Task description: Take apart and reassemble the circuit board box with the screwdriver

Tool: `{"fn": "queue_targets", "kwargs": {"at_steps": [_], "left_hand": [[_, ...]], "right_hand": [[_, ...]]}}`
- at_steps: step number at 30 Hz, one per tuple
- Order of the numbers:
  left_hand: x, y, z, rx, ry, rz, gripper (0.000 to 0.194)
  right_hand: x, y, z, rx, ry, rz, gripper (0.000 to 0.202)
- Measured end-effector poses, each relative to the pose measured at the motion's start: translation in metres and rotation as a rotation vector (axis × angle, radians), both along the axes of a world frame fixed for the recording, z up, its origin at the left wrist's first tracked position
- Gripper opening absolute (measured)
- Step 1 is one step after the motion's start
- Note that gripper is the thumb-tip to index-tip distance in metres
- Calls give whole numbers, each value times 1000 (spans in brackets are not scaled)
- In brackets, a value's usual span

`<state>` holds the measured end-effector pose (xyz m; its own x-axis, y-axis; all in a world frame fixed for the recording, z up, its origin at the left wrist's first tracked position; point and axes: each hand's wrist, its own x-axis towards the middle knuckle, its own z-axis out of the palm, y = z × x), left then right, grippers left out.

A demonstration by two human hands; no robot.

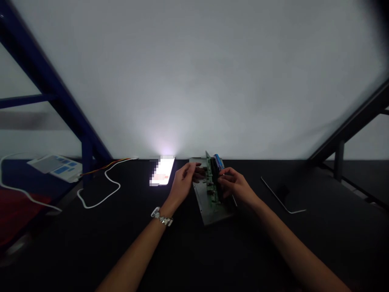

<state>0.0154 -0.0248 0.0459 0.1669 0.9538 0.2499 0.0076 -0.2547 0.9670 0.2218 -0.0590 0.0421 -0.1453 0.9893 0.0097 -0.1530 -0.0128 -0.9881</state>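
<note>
A green circuit board stands tilted on its edge over a flat grey metal plate. My left hand, with a watch and bracelet at the wrist, is at the board's left side, its fingers apart and nothing visible held in them. On the other side, my right hand has its fingers closed on the dark right side of the board. A blue object sits just beyond my right fingers, at the far end of the plate.
A lit phone lies left of the plate. A white cable curls farther left, near a white-and-blue card. To the right is a thin bent rod on the black table. A pale wall rises behind.
</note>
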Motion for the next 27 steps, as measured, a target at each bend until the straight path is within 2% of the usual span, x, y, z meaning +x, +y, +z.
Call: {"fn": "queue_targets", "kwargs": {"at_steps": [4,8,10,13,16,18,22,25,27], "left_hand": [[-6,9,-6,-210,-51,-14,46],[-4,5,-3,-281,10,-124,45],[-3,-1,2,-292,22,-201,47],[-2,-8,9,-287,-23,-294,49],[-3,-11,10,-338,-71,-324,57],[-3,-10,8,-415,-110,-318,66],[0,-8,3,-543,-235,-303,77],[3,-10,4,-538,-332,-315,78],[4,-11,4,-501,-369,-325,78]], "right_hand": [[9,5,2,70,-62,-107,38],[5,2,9,139,-94,-194,38],[1,-2,13,163,-77,-167,36],[-7,-7,16,163,-34,-22,35],[-15,-11,15,173,-41,84,35],[-18,-12,11,171,-76,83,34],[-17,-11,4,193,-300,-58,32],[-14,-11,0,295,-606,-192,31],[-14,-12,-1,306,-704,-210,32]]}}
